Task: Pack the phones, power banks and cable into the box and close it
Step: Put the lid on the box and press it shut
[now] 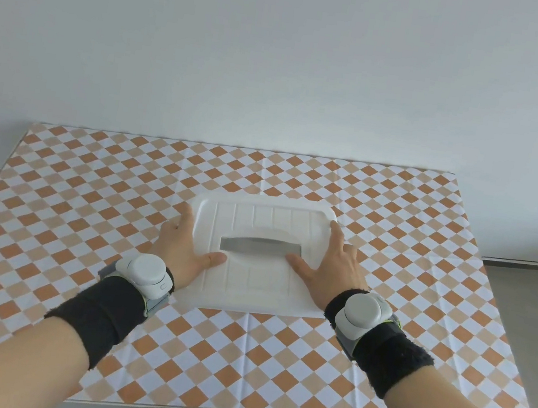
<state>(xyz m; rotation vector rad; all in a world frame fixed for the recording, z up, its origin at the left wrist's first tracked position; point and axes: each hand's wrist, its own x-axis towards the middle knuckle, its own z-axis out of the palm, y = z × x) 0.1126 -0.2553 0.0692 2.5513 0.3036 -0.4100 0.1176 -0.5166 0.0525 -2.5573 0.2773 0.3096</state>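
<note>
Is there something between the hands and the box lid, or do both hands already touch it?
Nothing visible stands between them. The left hand lies flat on the left edge of the white lid, and the right hand lies flat on its right edge, thumbs pointing toward the grey handle. No phones, power banks or cable show on the table.

Left hand (181, 250) and right hand (330, 271) lie flat, fingers spread.

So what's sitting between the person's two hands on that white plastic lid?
In the head view, the grey recessed handle lies between the left hand and right hand on the white plastic lid.
</note>
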